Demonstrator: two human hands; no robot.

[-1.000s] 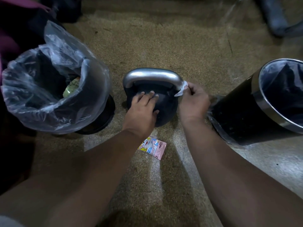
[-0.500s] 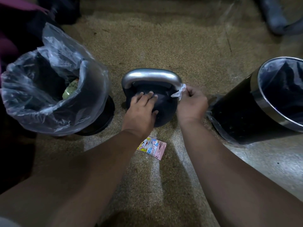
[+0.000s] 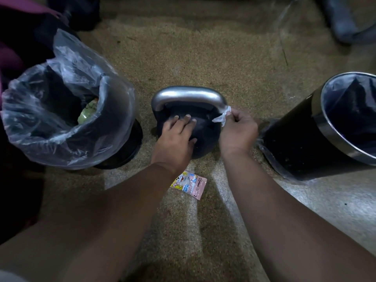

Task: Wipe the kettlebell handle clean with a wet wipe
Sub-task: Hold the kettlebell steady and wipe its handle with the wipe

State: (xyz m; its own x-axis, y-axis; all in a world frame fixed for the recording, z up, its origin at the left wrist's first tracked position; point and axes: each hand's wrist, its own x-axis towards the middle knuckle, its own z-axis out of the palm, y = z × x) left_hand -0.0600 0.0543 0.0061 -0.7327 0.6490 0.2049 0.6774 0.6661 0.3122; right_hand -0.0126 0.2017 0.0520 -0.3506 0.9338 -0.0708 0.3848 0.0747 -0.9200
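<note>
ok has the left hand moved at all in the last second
No. The left hand rests flat on the kettlebell body, fingertips just below the handle, same as before.

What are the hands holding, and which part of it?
The right hand pinches the wet wipe at the right end of the handle. The left hand holds nothing, resting flat on the kettlebell body.

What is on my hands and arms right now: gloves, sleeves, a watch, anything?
Nothing much. The left hand and right hand are ungloved, no rings visible. The left forearm and right forearm are uncovered, no watch or band at either wrist. Pale grey fabric at the bottom left corner may be a sleeve edge.
</note>
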